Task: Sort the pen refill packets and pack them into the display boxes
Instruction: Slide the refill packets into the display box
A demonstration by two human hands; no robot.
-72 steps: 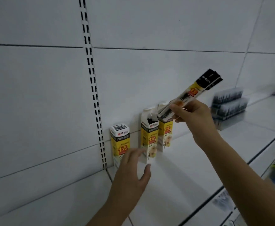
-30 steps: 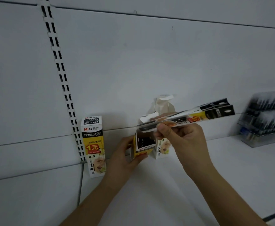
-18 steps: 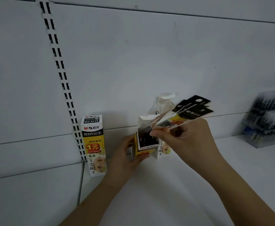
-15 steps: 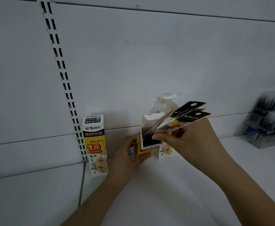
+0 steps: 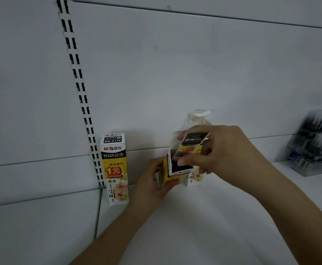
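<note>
My left hand (image 5: 152,180) grips an open yellow-and-white display box (image 5: 170,174), tilted on the white shelf. My right hand (image 5: 221,152) pinches a few pen refill packets (image 5: 191,144), black-topped with yellow print. Their lower ends are inside the box mouth and only the tops stick out. Behind them stands a second open display box (image 5: 194,175) with its white flap up, mostly hidden by my right hand. A closed display box (image 5: 114,169) stands upright to the left, against the back panel.
The white shelf (image 5: 204,226) runs toward me and to the right. A slotted upright rail (image 5: 79,92) runs down the back panel at left. A clear rack of dark pens (image 5: 316,144) sits at the far right on the shelf.
My right hand swung the packets from nearly level to steep and pushed them down into the box that my left hand took hold of. Less of them shows now.
</note>
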